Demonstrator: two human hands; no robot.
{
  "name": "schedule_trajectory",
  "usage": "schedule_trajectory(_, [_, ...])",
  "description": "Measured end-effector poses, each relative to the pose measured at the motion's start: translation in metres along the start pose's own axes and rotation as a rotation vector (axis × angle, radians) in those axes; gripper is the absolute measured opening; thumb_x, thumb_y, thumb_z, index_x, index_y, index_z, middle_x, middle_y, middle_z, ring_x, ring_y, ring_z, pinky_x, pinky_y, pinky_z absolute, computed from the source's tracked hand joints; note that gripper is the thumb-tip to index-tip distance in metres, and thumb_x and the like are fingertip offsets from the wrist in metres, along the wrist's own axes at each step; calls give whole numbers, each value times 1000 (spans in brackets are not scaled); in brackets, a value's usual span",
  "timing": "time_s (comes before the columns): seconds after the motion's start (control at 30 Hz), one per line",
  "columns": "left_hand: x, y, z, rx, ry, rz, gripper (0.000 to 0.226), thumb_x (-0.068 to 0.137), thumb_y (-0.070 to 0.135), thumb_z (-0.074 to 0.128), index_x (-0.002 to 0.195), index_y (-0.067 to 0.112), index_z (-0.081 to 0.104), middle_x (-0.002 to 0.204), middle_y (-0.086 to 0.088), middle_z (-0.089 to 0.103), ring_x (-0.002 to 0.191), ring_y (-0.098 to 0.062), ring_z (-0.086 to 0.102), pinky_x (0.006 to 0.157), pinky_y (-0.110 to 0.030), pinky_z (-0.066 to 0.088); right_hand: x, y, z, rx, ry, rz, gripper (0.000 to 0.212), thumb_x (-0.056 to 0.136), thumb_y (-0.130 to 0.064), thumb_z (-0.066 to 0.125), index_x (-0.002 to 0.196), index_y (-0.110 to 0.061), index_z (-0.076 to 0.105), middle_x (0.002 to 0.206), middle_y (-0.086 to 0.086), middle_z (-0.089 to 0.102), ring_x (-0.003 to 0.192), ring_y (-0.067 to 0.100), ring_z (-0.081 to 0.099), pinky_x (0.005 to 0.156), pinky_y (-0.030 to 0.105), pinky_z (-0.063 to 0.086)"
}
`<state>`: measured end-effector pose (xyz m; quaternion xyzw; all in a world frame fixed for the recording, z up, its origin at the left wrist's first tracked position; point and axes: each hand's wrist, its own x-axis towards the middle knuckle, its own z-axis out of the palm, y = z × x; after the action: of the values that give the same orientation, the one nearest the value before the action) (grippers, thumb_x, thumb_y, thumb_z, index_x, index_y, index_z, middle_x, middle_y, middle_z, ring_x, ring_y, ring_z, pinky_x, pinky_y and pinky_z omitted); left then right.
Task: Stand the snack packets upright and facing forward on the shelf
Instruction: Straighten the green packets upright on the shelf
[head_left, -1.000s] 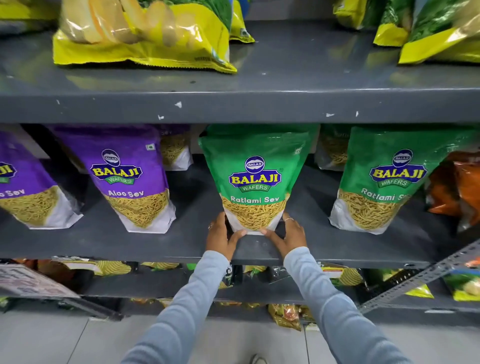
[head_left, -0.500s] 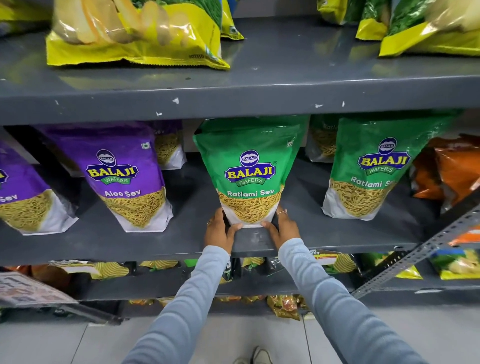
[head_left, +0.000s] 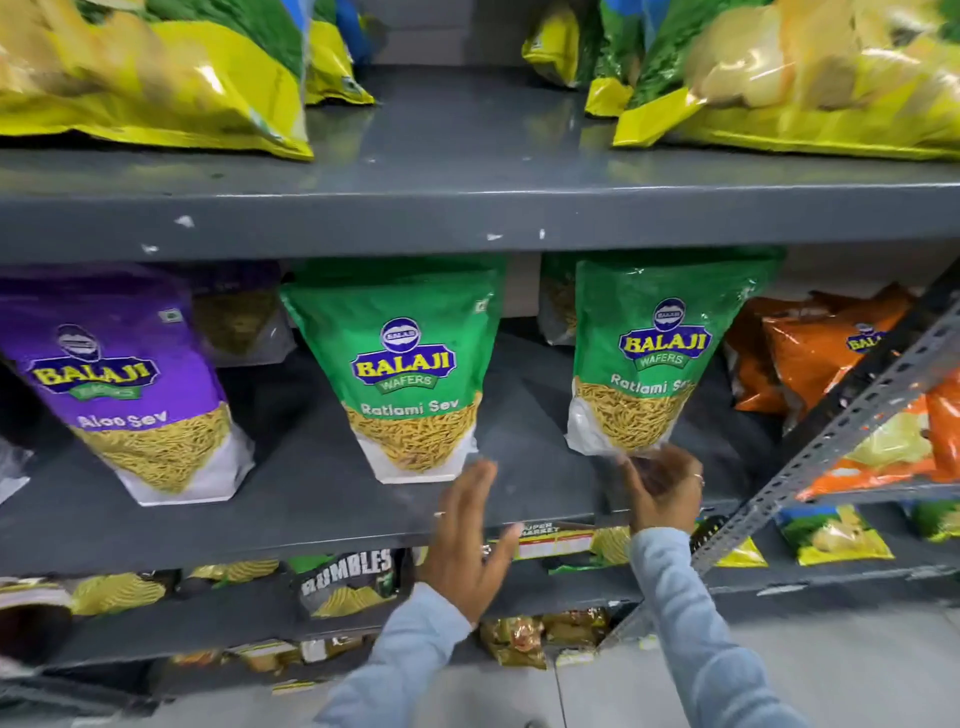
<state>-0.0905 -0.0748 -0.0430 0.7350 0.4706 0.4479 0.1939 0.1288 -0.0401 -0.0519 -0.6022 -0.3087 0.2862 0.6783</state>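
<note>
On the grey middle shelf (head_left: 311, 499) stand three sev packets facing forward: a purple Aloo Sev packet (head_left: 124, 384), a middle green Ratlami Sev packet (head_left: 410, 369) and a right green Ratlami Sev packet (head_left: 654, 353). My left hand (head_left: 470, 540) hovers open just right of the middle packet's base, touching nothing. My right hand (head_left: 662, 488) pinches the clear bottom edge of the right green packet, which tilts slightly. More packets sit behind in the shadow.
Orange packets (head_left: 810, 353) lie at the right end of the shelf behind a slanted perforated metal strut (head_left: 841, 431). Large yellow-green chip bags (head_left: 156, 78) fill the top shelf. Lower shelves hold more snack bags, among them a dark Rumbles packet (head_left: 348, 577).
Both hands left the middle green packet and moved right. My right hand took hold of the right green packet's bottom. The view swung to the right.
</note>
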Motion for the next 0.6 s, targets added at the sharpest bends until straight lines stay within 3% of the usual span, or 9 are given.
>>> schedule_trajectory(0.07, [12, 16, 33, -45, -179, -34, 64, 86, 40, 53, 139, 40, 17, 147, 10, 27, 137, 7, 15, 115, -29, 22, 27, -4, -13, -48, -114, -12, 70, 48, -23, 86, 108, -26, 51, 113, 18, 62, 97, 20, 64, 86, 39, 52])
schedule_trajectory(0.17, [41, 30, 79, -97, -260, -287, 80, 84, 41, 59, 145, 27, 8, 157, -1, 13, 144, -15, 11, 119, -35, 14, 61, -10, -24, -245, -342, -38, 105, 39, -33, 89, 129, -17, 37, 129, 8, 55, 116, 18, 56, 98, 34, 47])
schedule_trajectory(0.27, [73, 30, 104, -48, -246, -436, 94, 80, 36, 66, 147, 18, 2, 158, -6, 10, 145, -23, 14, 119, -38, 15, 78, -9, -29, -332, -433, 9, 120, 36, -40, 85, 138, -21, 25, 137, 3, 47, 121, 19, 49, 102, 37, 42])
schedule_trajectory(0.37, [94, 29, 115, -58, -239, -496, 91, 72, 34, 74, 142, 13, 20, 151, -10, 30, 139, -28, 29, 115, -39, 25, 87, -7, -30, -394, -491, 28, 111, 40, -38, 85, 134, -18, 30, 129, 3, 49, 116, 21, 50, 96, 32, 41])
schedule_trajectory(0.5, [94, 23, 120, 26, -218, -515, 70, 68, 36, 77, 124, 12, 43, 130, -13, 52, 120, -33, 47, 101, -39, 40, 91, -6, -36, -423, -550, 13, 90, 57, -19, 85, 132, -13, 35, 121, -1, 49, 110, 13, 46, 89, 24, 36])
schedule_trajectory(0.6, [89, 20, 117, -4, -168, -557, 65, 61, 33, 82, 113, 13, 49, 118, -13, 61, 110, -31, 55, 90, -32, 45, 90, -3, -42, -461, -586, 4, 94, 55, -27, 85, 134, -16, 35, 122, -4, 49, 112, 13, 45, 91, 25, 36])
